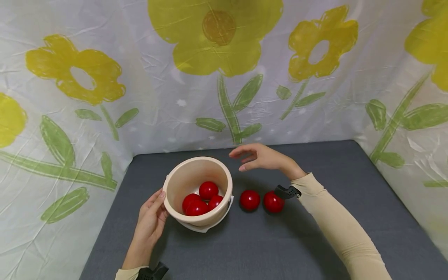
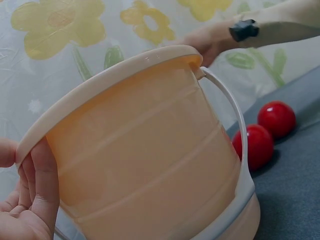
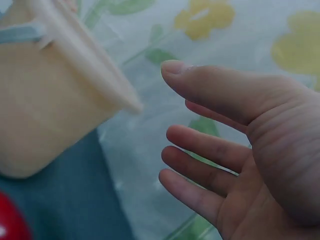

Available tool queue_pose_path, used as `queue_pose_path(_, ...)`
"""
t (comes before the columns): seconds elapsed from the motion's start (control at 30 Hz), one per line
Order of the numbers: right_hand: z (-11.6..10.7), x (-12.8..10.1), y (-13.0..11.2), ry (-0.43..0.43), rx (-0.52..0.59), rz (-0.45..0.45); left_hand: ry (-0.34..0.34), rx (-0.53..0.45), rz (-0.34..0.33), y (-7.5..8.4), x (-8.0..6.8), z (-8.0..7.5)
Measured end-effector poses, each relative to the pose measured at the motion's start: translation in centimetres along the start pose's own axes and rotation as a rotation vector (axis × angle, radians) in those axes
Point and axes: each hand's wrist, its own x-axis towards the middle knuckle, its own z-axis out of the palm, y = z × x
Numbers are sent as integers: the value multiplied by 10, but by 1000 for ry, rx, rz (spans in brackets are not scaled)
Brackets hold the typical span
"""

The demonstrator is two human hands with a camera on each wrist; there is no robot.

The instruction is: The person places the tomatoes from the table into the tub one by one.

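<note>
A cream bucket (image 1: pixel 199 222) stands tilted on the grey table, with several shiny red balls (image 1: pixel 208 190) inside it. My left hand (image 1: pixel 150 221) pinches its rim on the left, thumb on one side and fingers on the other; the left wrist view shows this hold on the bucket wall (image 2: pixel 145 155). To the right of the bucket, my right hand (image 1: pixel 264 157) is raised with nothing in it. Its fingers (image 3: pixel 205 150) look relaxed and spread in the right wrist view, apart from the rim. Two more red balls, one (image 1: pixel 250 200) beside the other (image 1: pixel 274 202), lie below that hand.
The grey table (image 1: pixel 245 249) reaches back to a white cloth (image 1: pixel 157 116) printed with yellow flowers, which also hangs at both sides. The bucket's white handle (image 1: pixel 224 214) hangs down at its front right, close to the nearer ball.
</note>
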Motion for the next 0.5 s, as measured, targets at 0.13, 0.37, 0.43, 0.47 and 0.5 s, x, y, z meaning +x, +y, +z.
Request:
queue_pose_path(0.13,4,-16,20,-13,-8,10,6,-1,-2,0,0,0)
queue_pose_path(0.37,17,-32,53,-29,-6,59,-5,-15,6,-1,0,0)
queue_pose_path(0.43,21,-34,60,-35,-9,71,-15,-21,12,-1,0,0)
queue_pose_path(0.47,23,-35,63,-40,-10,76,-20,-23,14,-1,0,0)
queue_pose_path(0.5,24,-36,66,-43,-11,78,-24,-26,17,-1,0,0)
